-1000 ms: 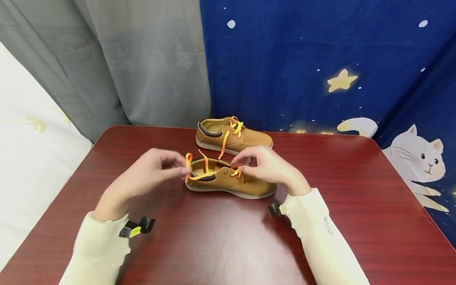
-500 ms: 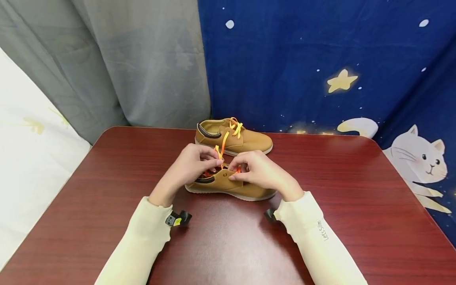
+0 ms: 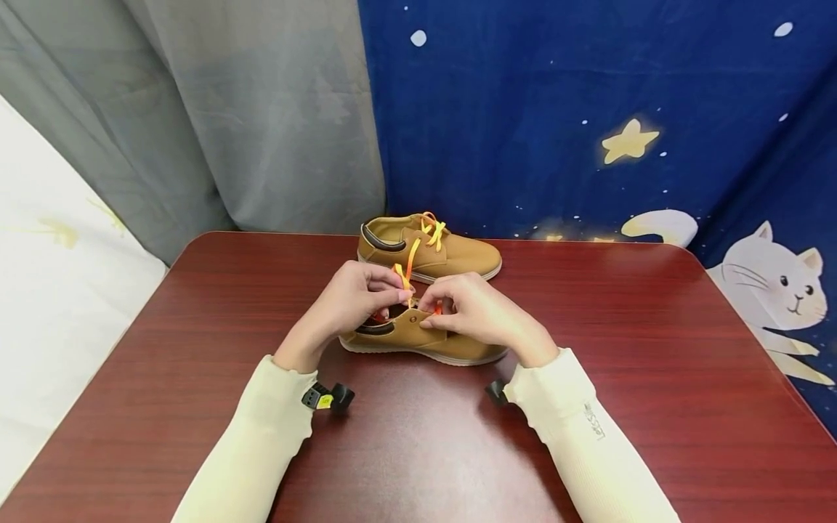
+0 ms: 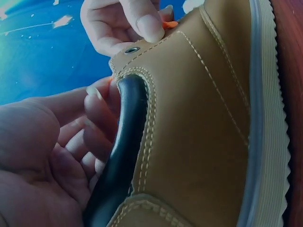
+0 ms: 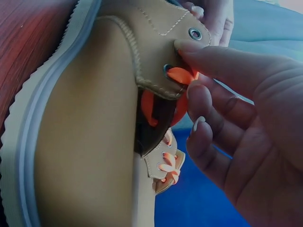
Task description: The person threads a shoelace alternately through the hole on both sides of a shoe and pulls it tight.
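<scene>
A tan lace-up shoe [image 3: 418, 340] stands near the middle of the table, toe to the right. My left hand [image 3: 353, 296] pinches an orange-yellow shoelace [image 3: 398, 272] above its opening. My right hand [image 3: 476, 317] grips the near eyelet flap [image 5: 161, 28] between thumb and fingers. In the right wrist view, orange lace [image 5: 180, 75] passes through the lower eyelet, close to those fingers. The upper eyelet [image 4: 132, 50] shows no lace from outside. Left fingers reach behind the flap in the left wrist view, so the lace tip is hidden.
A matching tan shoe [image 3: 471, 258], laced in yellow-orange, sits just behind at the back edge of the red-brown table [image 3: 248, 269]. One of its lace ends hangs toward the near shoe. Grey and blue curtains [image 3: 497, 109] hang behind the table.
My left hand has moved right, from the heel side to beside the flap, bringing the shoelace along. The right hand has shifted slightly and now pinches the flap. Little differs over the last half second.
</scene>
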### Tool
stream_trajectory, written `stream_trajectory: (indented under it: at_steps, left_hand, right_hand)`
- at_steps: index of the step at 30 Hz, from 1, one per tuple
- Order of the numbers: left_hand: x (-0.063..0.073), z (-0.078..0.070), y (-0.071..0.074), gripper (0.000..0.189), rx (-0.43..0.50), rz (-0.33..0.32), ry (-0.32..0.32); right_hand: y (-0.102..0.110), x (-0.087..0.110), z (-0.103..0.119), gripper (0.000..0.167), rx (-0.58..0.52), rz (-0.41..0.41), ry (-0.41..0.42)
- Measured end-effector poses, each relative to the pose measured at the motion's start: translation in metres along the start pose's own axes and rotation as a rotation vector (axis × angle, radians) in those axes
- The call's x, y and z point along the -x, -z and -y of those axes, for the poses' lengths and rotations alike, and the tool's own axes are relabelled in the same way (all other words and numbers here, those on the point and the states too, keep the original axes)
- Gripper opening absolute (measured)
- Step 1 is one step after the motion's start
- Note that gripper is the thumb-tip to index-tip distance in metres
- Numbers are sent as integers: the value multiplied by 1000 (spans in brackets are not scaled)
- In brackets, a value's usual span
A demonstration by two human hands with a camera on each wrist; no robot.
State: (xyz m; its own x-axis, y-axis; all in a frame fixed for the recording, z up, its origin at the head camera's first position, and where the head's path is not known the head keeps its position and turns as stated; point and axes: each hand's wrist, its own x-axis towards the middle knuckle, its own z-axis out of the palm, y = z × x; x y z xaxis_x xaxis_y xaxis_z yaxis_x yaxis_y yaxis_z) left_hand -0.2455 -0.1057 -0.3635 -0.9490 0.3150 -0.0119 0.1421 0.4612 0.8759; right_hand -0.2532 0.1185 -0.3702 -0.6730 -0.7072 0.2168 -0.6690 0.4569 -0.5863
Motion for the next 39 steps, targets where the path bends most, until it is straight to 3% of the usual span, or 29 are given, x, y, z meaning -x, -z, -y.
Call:
stream_trajectory:
  at_steps: [7,16,19,26,34,39]
  left_hand:
    - [2,0,-4,9,-22,58,19]
    - [2,0,5,18,-86,162,27]
    - [3,1,7,17,-111,194,11]
    - [5,1,9,18,-126,258,-54]
    - [8,3,13,26,-117,312,-59]
    - [13,8,19,32,-192,367,-195]
  right_hand:
    - [0,1,1,8,-3,-5,-27]
    - [1,-1,4,12,4,-44,-74]
    - [1,0,6,20,76,-91,-57]
    - [-9,3,13,36,329,-145,93]
    - [-18,2,19,28,479,-175,166]
    - [-21,1,27,26,541,-174,199]
